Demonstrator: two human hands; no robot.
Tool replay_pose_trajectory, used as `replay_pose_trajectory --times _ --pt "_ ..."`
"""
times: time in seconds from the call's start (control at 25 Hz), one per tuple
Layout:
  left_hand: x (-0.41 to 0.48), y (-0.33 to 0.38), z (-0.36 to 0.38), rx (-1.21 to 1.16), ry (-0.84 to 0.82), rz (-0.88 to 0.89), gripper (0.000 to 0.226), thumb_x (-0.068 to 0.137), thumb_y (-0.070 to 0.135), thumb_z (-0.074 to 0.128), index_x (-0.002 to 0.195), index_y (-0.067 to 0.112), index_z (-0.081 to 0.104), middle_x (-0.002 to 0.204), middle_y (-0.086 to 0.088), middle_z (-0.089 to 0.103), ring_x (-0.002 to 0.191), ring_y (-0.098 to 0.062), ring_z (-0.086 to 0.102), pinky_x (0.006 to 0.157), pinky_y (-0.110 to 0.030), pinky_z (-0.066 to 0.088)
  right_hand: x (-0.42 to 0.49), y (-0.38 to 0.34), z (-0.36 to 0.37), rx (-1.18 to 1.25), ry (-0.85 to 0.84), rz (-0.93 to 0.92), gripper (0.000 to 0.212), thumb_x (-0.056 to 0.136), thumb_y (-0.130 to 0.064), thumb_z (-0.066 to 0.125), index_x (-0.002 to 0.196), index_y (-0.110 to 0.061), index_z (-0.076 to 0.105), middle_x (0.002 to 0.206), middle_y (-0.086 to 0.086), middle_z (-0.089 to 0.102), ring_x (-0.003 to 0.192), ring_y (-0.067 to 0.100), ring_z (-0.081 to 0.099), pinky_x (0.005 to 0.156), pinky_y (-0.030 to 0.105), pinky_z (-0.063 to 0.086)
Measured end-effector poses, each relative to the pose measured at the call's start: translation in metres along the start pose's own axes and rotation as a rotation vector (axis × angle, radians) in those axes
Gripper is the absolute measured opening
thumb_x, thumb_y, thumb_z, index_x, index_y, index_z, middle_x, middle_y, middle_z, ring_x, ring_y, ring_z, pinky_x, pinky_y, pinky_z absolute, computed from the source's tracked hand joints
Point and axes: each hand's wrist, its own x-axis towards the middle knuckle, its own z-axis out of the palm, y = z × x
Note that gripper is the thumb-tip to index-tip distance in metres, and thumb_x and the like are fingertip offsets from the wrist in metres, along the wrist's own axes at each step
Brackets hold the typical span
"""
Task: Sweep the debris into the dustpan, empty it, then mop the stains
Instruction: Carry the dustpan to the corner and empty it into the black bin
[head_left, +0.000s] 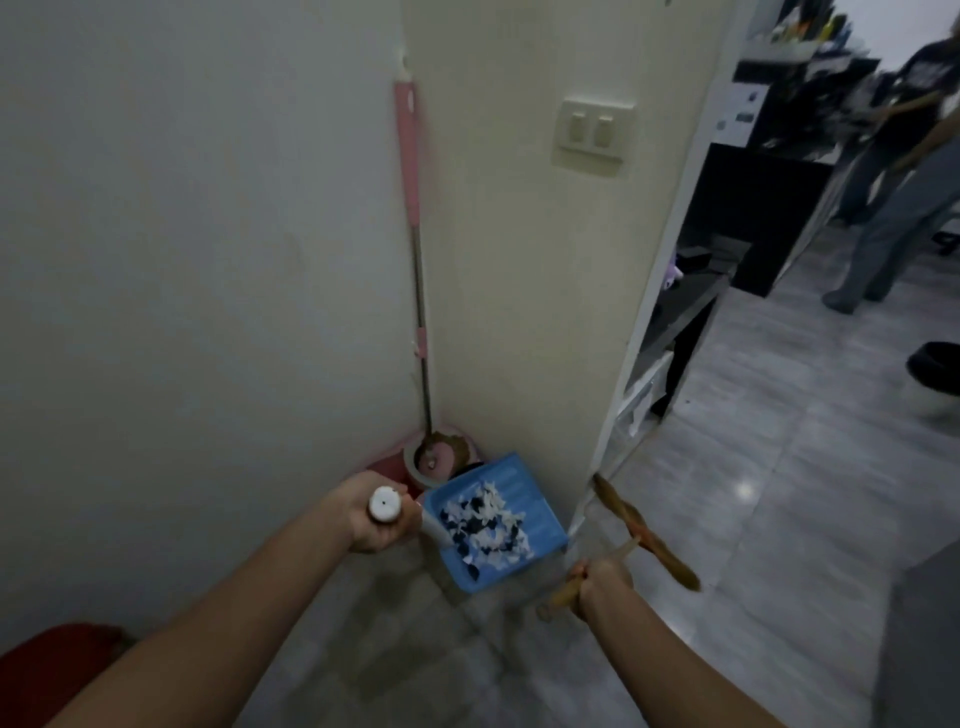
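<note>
Left hand (371, 512) is wrapped round the white-capped long handle of the blue dustpan (540, 525), fist tight, cap end pointing up at the camera. Right hand (597, 582) grips the broom (644, 535) low on its wooden stick, with the brown head out to the right, just beside the wall edge and clear of the pan. The debris (485, 525), black and white scraps, sits heaped in the middle of the pan, and none shows on the grey floor (727, 519) nearby. The pan is close to the wall corner; can't tell if it rests on the floor or hangs just above it. The mop (415, 260), pink grip, leans in the corner with its head in a pink bucket (413, 465) just behind the pan. Sweeping looks done, so the step in hand is likely carrying the pan to empty it. To do it well: hold the pan level or tipped back toward the handle so the light scraps don't slide off the open lip, move slowly because paper bits lift in a draught, and hold the broom away from the pan. A dark bin (935, 374) stands well apart at the right edge, a likely dump spot, though that is a guess. Another person (893, 156) stands in the far room, so watch the path.
</note>
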Motion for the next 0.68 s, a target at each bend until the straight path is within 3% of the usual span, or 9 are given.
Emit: replay_pose_trajectory --times 0.16,0.32,0.4,0.52,0.6,0.68 --pt "-0.007 0.019 -0.005 0.031 0.021 0.082 0.026 0.1 0.012 0.036 0.09 -0.01 0.043 0.074 -0.013 0.042 0.025 -0.022 0.048 0.028 -0.021 0.044 -0.009 0.012 0.022 0.024 -0.044 0.012 0.04 0.099 -0.011 0.038 0.059 -0.006 0.035 0.055 0.008 0.037 0.05 0.019 0.03 0.078 0.032 0.05" --pt "0.013 0.037 0.005 0.191 0.02 0.139 0.019 0.099 0.009 0.035 0.091 -0.005 0.045 0.068 -0.011 0.047 0.032 -0.016 0.051 0.032 -0.017 0.045 -0.022 0.009 0.039 -0.049 -0.097 -0.046 0.026 0.098 -0.005 0.043 0.073 -0.001 0.051 0.063 0.006 0.05 0.059 0.024 0.044 0.093 0.034 0.049" --pt "0.027 0.045 0.009 0.324 0.042 0.159 0.01 0.1 0.009 0.036 0.103 0.001 0.042 0.08 -0.011 0.046 0.05 -0.016 0.05 0.033 -0.017 0.045 -0.024 0.012 0.041 -0.091 -0.244 -0.063 0.017 0.094 0.002 0.047 0.091 0.004 0.064 0.063 0.001 0.062 0.077 0.029 0.054 0.1 0.042 0.047" --pt "0.053 0.065 0.001 0.55 0.104 0.18 0.019 0.1 0.012 0.04 0.116 0.002 0.04 0.097 -0.014 0.049 0.063 -0.018 0.047 0.035 -0.019 0.048 -0.04 0.016 0.052 0.018 -0.18 -0.112 0.022 0.095 -0.002 0.047 0.106 -0.011 0.064 0.083 -0.008 0.068 0.103 0.024 0.059 0.102 0.043 0.047" --pt "0.064 0.072 -0.007 0.612 0.099 0.182 0.016 0.1 0.012 0.039 0.112 0.002 0.041 0.087 -0.014 0.049 0.06 -0.02 0.047 0.035 -0.019 0.047 -0.043 0.018 0.057 0.141 -0.059 -0.03 0.022 0.102 -0.009 0.034 0.104 -0.024 0.051 0.098 -0.004 0.055 0.086 0.02 0.053 0.105 0.04 0.043" --pt "0.069 0.074 -0.017 0.644 0.086 0.194 0.012 0.101 0.011 0.037 0.105 0.001 0.044 0.081 -0.014 0.05 0.059 -0.021 0.049 0.037 -0.02 0.048 -0.045 0.027 0.055 0.183 -0.012 -0.032 0.022 0.103 -0.009 0.03 0.088 -0.015 0.045 0.089 0.003 0.047 0.06 0.018 0.038 0.084 0.028 0.053"
